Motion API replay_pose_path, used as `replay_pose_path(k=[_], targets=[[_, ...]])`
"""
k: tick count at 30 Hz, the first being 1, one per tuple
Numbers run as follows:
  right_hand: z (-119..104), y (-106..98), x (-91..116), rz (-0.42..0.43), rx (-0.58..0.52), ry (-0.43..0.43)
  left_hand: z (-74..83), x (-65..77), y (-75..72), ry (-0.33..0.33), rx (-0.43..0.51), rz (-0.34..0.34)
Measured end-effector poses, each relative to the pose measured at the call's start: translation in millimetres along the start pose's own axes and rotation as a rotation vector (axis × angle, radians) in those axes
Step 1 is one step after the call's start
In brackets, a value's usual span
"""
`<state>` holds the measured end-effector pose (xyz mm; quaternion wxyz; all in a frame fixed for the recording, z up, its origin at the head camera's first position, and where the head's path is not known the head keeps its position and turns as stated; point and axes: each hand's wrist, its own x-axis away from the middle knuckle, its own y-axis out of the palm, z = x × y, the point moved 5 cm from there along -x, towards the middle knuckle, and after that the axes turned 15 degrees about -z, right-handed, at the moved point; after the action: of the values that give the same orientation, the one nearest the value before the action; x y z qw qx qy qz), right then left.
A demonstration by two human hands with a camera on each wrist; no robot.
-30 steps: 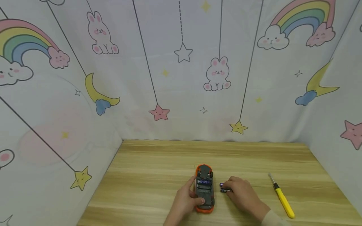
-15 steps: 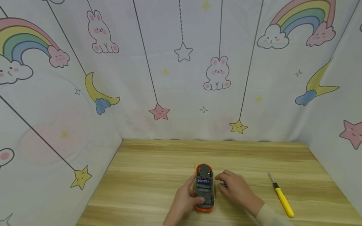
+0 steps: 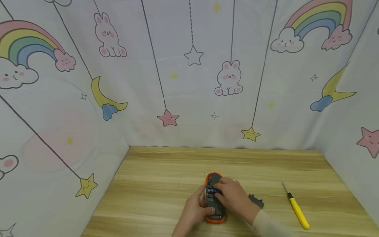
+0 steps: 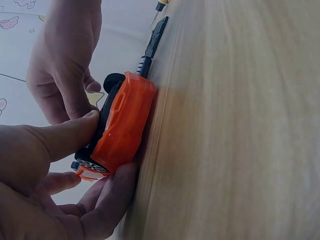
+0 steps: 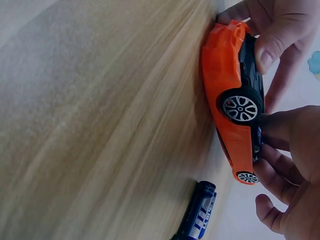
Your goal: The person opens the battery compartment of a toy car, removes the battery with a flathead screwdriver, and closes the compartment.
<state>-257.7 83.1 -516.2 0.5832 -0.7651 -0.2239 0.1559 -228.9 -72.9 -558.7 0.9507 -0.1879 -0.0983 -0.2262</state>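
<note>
An orange toy car (image 3: 215, 219) lies upside down on the table, its dark underside and battery compartment facing up. My left hand (image 3: 193, 209) grips its left side, thumb pressed on the underside and fingers round the body. Inside the compartment a purple-labelled battery (image 3: 211, 190) shows. My right hand (image 3: 234, 196) is over the compartment, thumb and fingertips pinching at a battery that they mostly hide. Another battery (image 5: 201, 212) lies on the table beside the car in the right wrist view.
A dark battery cover (image 3: 256, 201) lies right of the car, partly behind the right wrist. Farther right is a screwdriver (image 3: 296, 207) with a yellow handle. White printed curtains (image 3: 195, 98) stand behind and beside the wooden table (image 3: 154, 184).
My right hand has picked up a battery beside the car and moved left onto the compartment, uncovering the battery cover. My left hand keeps its grip on the car.
</note>
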Motion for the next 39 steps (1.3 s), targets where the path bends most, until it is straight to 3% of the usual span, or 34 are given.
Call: replay_pose_path(k=[12, 19, 24, 34, 39], targets=[[0.7, 1.4, 1.9, 0.058, 0.117, -0.016, -0.1, 0.9, 1.8, -0.009, -0.012, 0.004], [3.6, -1.9, 5.8, 0.062, 0.002, -0.028, -0.3, 2.3, 1.4, -0.016, -0.005, 0.015], [12.2, -2.4, 10.0, 0.062, -0.072, 0.026, -0.9, 2.7, 1.1, -0.013, -0.004, 0.020], [25.9, -14.1, 30.5, 0.156, -0.222, 0.078, 1.4, 3.1, 1.1, 0.000, -0.003, 0.021], [38.8, -14.7, 42.0, 0.164, -0.237, 0.102, 3.4, 3.2, 0.2, 0.004, 0.004, 0.023]])
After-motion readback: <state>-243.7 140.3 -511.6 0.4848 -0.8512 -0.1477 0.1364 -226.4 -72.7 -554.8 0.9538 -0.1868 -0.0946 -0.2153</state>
